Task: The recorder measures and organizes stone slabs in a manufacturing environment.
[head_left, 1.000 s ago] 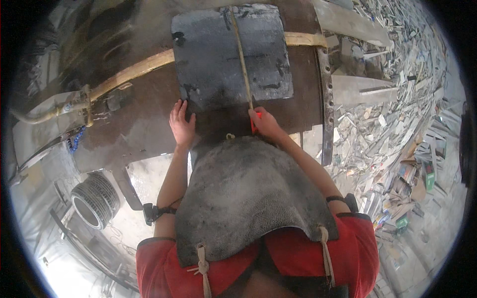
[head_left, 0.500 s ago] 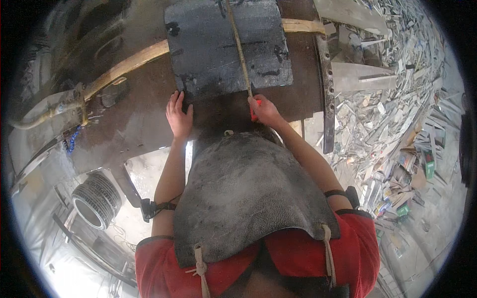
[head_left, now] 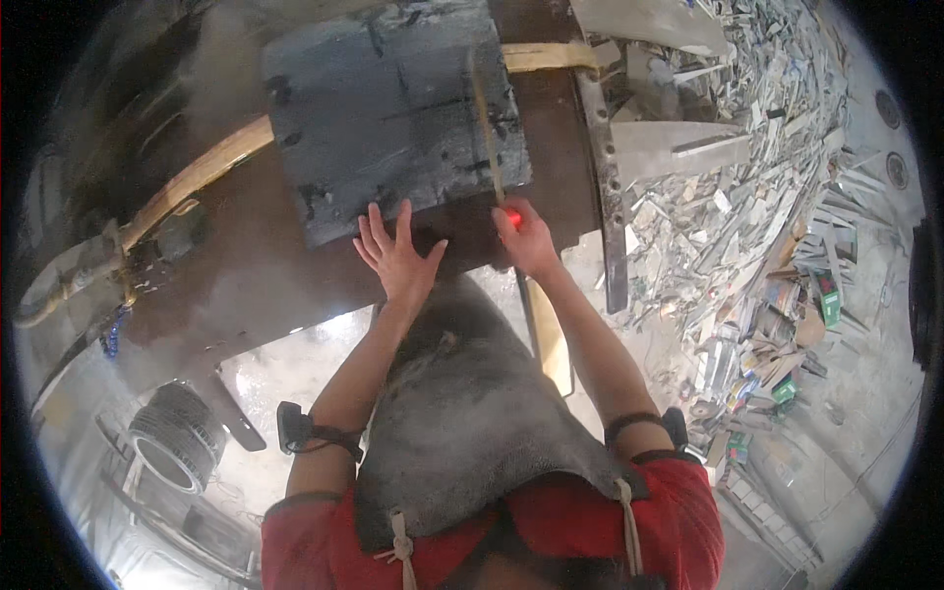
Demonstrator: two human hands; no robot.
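Note:
A dark grey stone slab (head_left: 383,118), roughly square with black blotches, lies flat on a brown worktop (head_left: 231,265). My left hand (head_left: 401,258) is open, fingers spread, with its fingertips at the slab's near edge. At the slab's near right corner, my right hand (head_left: 532,241) is closed round what looks like a red tape measure (head_left: 513,217). A thin yellowish strip (head_left: 486,123) runs from it away over the right part of the slab, blurred by motion. My fingers cover most of the red case.
A yellowish curved strip (head_left: 202,172) crosses the worktop behind the slab. A metal bar with holes (head_left: 612,187) edges the right side. Piled flat offcuts (head_left: 688,211) cover the floor at right. A tyre (head_left: 177,438) lies at lower left. A grey apron (head_left: 462,413) hangs before me.
My left hand has moved right along the slab's near edge from its left corner, and its fingers have spread. The strip now reaches less far over the slab. The whole view has shifted.

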